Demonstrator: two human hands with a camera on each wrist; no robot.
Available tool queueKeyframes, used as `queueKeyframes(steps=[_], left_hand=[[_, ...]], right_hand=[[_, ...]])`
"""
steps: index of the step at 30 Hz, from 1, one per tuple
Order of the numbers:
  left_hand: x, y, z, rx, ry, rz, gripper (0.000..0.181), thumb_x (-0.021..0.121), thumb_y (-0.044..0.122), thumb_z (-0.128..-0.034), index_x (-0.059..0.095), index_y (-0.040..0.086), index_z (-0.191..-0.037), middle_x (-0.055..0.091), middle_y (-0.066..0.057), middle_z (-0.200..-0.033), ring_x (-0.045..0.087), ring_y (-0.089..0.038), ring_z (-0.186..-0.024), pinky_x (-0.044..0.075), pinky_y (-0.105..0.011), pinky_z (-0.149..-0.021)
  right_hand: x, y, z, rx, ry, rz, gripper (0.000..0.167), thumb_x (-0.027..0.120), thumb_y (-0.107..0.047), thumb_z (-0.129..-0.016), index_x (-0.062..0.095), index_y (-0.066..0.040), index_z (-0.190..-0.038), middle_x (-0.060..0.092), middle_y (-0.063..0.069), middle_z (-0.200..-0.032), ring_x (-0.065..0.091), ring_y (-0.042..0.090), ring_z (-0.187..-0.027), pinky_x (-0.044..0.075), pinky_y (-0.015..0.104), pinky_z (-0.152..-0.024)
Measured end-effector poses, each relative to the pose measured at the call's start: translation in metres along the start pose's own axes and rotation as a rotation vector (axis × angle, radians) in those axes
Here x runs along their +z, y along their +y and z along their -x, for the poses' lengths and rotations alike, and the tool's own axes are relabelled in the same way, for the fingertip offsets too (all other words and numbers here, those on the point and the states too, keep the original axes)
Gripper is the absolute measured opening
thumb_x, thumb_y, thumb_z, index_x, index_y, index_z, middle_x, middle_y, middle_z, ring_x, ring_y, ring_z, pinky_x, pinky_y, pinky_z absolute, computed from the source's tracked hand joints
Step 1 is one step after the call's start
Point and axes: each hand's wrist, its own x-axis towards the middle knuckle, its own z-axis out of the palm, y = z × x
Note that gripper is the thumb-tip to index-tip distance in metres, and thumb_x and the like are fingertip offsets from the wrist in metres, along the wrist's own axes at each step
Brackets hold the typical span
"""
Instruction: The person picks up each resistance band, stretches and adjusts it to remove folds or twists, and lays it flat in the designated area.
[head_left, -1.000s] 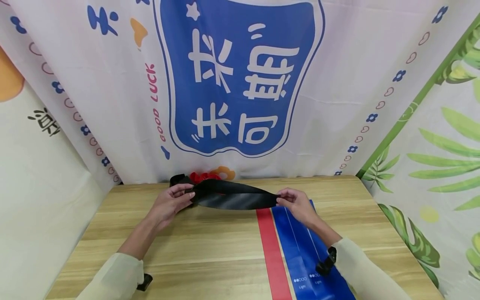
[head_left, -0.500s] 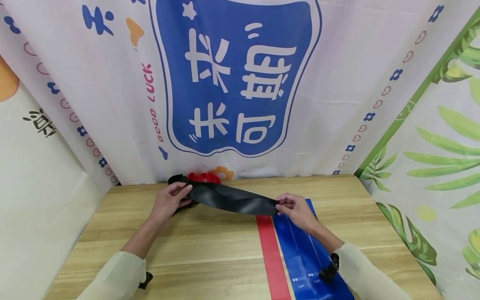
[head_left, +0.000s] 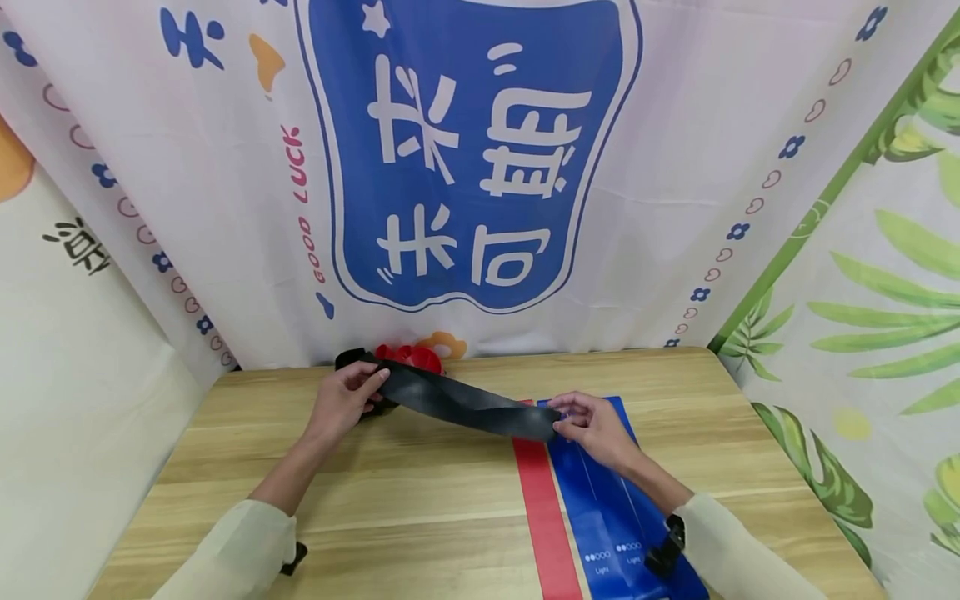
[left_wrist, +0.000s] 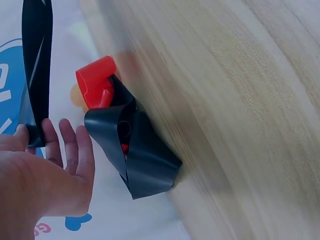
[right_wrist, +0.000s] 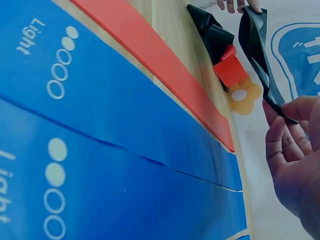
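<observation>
Just below centre in the head view, the left hand (head_left: 340, 408) and right hand (head_left: 597, 428) pinch opposite ends of a black band (head_left: 465, 408), presumably to hold it extended lengthwise, while a red strip (head_left: 547, 517) and blue strips (head_left: 581, 504) lie flat at lower right.

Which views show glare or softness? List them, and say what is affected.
Head: pale sheen along the black band, though the GOOD LUCK lettering is readable. Left wrist: dim overall, and the grain of the wooden tabletop looks soft. Right wrist: slightly soft, with no strong glare on the blue bands.
</observation>
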Motion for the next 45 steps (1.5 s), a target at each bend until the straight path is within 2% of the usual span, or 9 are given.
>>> queueKeyframes(steps=[2,7,11,15,20,24,32,40,45], left_hand=[[0.001,0.0,-0.001,0.017,0.006,-0.028,0.034,0.071,0.034,-0.1037,0.073,0.004,-0.12,0.071,-0.013,-0.103,0.072,-0.022,-0.086,0.065,-0.044,-0.083],[0.001,0.002,-0.001,0.018,0.022,-0.034,0.034,0.071,0.034,-0.1041,0.073,0.004,-0.119,0.069,-0.014,-0.108,0.069,-0.033,-0.097,0.065,-0.042,-0.083],[0.003,0.002,-0.002,-0.001,0.022,0.003,0.034,0.07,0.034,-0.104,0.073,0.003,-0.119,0.067,-0.013,-0.112,0.066,-0.024,-0.098,0.065,-0.037,-0.083],[0.005,0.003,-0.004,-0.031,0.007,0.115,0.035,0.072,0.03,-0.1029,0.071,0.0,-0.119,0.068,-0.012,-0.111,0.07,-0.014,-0.09,0.065,-0.039,-0.084],[0.009,0.006,-0.006,-0.087,-0.02,0.294,0.035,0.076,0.026,-0.1005,0.069,-0.002,-0.119,0.077,-0.005,-0.103,0.076,-0.014,-0.078,0.064,-0.044,-0.084],[0.012,0.008,-0.006,-0.123,-0.025,0.362,0.037,0.078,0.026,-0.0987,0.069,-0.002,-0.122,0.078,-0.003,-0.101,0.075,-0.015,-0.076,0.065,-0.04,-0.08],[0.019,0.01,-0.009,-0.106,-0.011,0.305,0.037,0.08,0.022,-0.0969,0.07,-0.002,-0.123,0.078,-0.01,-0.101,0.073,-0.015,-0.075,0.066,-0.035,-0.076],[0.024,0.009,-0.011,-0.042,-0.018,0.295,0.035,0.083,0.017,-0.0941,0.065,0.002,-0.121,0.074,-0.004,-0.092,0.074,-0.015,-0.077,0.066,-0.042,-0.08],[0.024,0.006,-0.012,0.013,-0.049,0.237,0.026,0.082,0.012,-0.0939,0.068,0.0,-0.111,0.076,-0.006,-0.098,0.072,-0.016,-0.081,0.066,-0.035,-0.077]], right_hand=[[0.0,0.0,0.002,-0.005,-0.016,0.028,0.029,0.073,-0.002,-0.098,0.07,-0.003,-0.127,0.074,0.017,-0.115,0.076,0.029,-0.087,0.061,0.025,-0.075],[0.001,-0.002,0.009,-0.007,-0.062,0.042,0.027,0.072,-0.002,-0.099,0.073,-0.005,-0.125,0.073,0.019,-0.118,0.071,0.037,-0.083,0.058,0.025,-0.069],[0.003,-0.002,0.013,0.008,-0.117,0.024,0.027,0.071,-0.001,-0.099,0.073,-0.004,-0.126,0.073,0.019,-0.112,0.066,0.041,-0.077,0.052,0.023,-0.063],[0.006,-0.004,0.018,0.016,-0.17,0.03,0.028,0.07,-0.002,-0.099,0.074,-0.006,-0.127,0.072,0.016,-0.104,0.063,0.04,-0.072,0.049,0.023,-0.06],[0.009,-0.005,0.022,0.029,-0.224,0.025,0.03,0.07,-0.002,-0.099,0.074,-0.007,-0.128,0.069,0.01,-0.094,0.06,0.036,-0.068,0.047,0.022,-0.058],[0.011,-0.005,0.025,0.037,-0.27,0.034,0.033,0.07,-0.001,-0.098,0.074,-0.011,-0.129,0.065,0.004,-0.082,0.059,0.035,-0.066,0.047,0.021,-0.058],[0.017,-0.005,0.032,0.008,-0.34,-0.013,0.033,0.068,0.001,-0.097,0.074,-0.007,-0.128,0.072,0.01,-0.101,0.061,0.02,-0.067,0.054,0.023,-0.065],[0.021,-0.007,0.038,0.026,-0.372,-0.054,0.032,0.066,0.001,-0.097,0.075,-0.008,-0.127,0.075,0.013,-0.112,0.066,0.03,-0.074,0.058,0.025,-0.07],[0.021,-0.007,0.042,0.021,-0.365,-0.05,0.03,0.066,0.001,-0.096,0.077,-0.007,-0.123,0.076,0.011,-0.108,0.063,0.033,-0.069,0.055,0.022,-0.066]])
